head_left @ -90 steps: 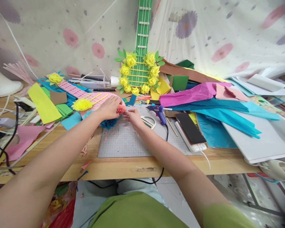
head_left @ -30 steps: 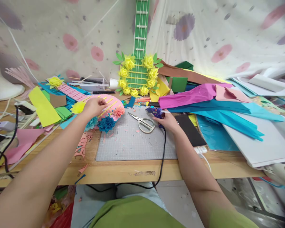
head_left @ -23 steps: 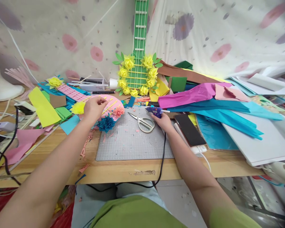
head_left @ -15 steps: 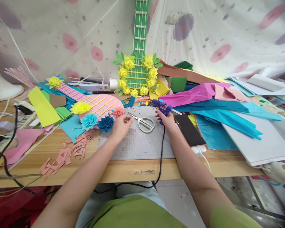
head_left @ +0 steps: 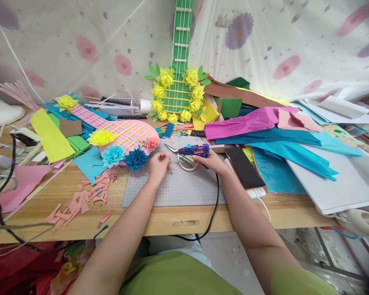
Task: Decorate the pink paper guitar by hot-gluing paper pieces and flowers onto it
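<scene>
My right hand (head_left: 211, 160) is wrapped round a purple hot glue gun (head_left: 193, 151), whose nozzle points left over the scissors (head_left: 188, 165). A white glue stick (head_left: 217, 146) sticks out of its back end. My left hand (head_left: 160, 164) is closed in a pinch just left of the nozzle; anything between the fingertips is too small to make out. Close to that hand are a dark blue paper flower (head_left: 135, 159) and a coral paper flower (head_left: 152, 142) on a pink paper guitar (head_left: 132, 133). Beneath both hands lies a grey cutting mat (head_left: 178, 192).
Behind stands a green paper guitar (head_left: 181, 90) with yellow flowers. A phone (head_left: 244, 167) and blue crepe paper (head_left: 295, 153) lie to the right. Pink scraps (head_left: 76, 203) are at the left, and the gun's black cord (head_left: 217, 205) hangs over the table edge (head_left: 184, 229).
The glue gun in my right hand has moved left and down, turning level, and now covers part of the scissors. My left hand stays pinched at nearly the same spot.
</scene>
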A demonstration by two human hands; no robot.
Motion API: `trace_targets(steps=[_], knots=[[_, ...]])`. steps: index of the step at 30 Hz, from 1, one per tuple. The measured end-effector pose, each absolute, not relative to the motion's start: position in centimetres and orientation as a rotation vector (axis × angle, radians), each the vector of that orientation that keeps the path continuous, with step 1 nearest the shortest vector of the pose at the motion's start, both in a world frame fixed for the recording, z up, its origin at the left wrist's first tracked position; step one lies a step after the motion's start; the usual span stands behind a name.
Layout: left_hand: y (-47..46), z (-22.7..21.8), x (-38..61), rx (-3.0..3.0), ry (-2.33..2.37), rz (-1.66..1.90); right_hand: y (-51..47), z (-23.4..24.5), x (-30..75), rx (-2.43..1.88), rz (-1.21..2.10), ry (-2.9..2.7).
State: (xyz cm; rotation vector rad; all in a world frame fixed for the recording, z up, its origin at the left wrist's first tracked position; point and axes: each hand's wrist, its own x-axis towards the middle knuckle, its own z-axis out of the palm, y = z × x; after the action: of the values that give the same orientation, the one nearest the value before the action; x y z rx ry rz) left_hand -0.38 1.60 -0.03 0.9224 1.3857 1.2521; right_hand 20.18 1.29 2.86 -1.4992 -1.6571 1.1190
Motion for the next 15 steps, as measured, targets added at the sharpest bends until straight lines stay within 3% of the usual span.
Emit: trace_targets(steps=[15], knots=[[1.4,-0.2,-0.4,0.946,1.383,1.245,1.8,1.9,19.8,-1.486,1.008,-1.762]])
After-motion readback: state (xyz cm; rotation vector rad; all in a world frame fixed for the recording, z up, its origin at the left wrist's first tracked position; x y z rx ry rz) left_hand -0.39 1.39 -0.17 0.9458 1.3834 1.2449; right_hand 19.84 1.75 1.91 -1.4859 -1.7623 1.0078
